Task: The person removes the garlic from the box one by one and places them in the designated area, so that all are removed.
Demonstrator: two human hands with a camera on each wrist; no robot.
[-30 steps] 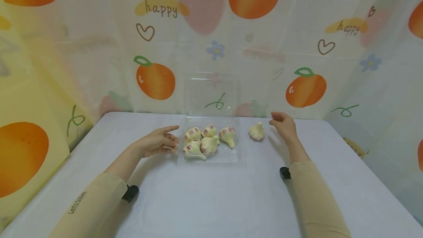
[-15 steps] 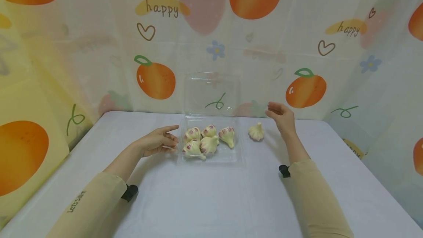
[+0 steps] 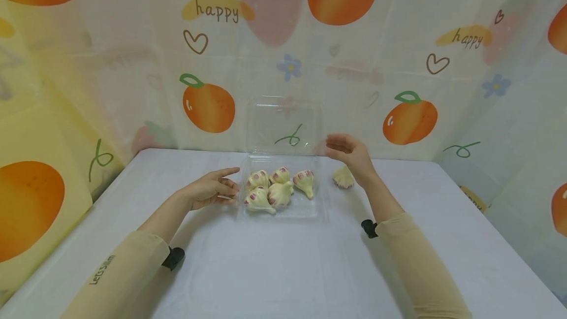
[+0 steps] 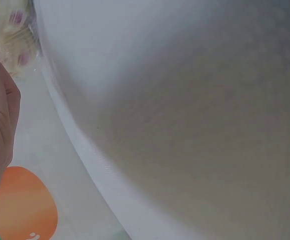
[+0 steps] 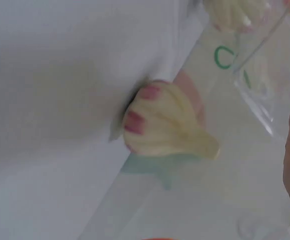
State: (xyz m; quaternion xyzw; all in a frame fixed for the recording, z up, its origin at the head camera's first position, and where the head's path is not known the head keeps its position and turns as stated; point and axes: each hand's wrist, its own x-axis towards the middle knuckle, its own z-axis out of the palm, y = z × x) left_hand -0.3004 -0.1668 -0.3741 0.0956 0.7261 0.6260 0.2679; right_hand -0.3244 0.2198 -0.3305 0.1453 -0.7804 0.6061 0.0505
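Observation:
A clear plastic clamshell box (image 3: 310, 209) sits on the table with its lid (image 3: 266, 124) standing upright behind it. Inside are several garlic bulbs (image 3: 280, 194), bunched at the left, with one garlic bulb (image 3: 303, 182) apart on the right. My left hand (image 3: 211, 191) is at the box's left wall, index finger extended along it. Raised near the lid's right edge, my right hand (image 3: 352, 155) has its fingers fairly straight and holds nothing. Below it, a loose garlic bulb (image 5: 164, 122) rests outside the box, partly covered by that hand in the head view.
White cloth covers the table (image 3: 266, 270). Right behind the lid hangs a fruit-printed curtain (image 3: 146, 78), which also runs along both sides.
My right hand has risen and moved left, from beside the loose garlic bulb to the lid's right edge. The left hand, the box and the bulbs have stayed put.

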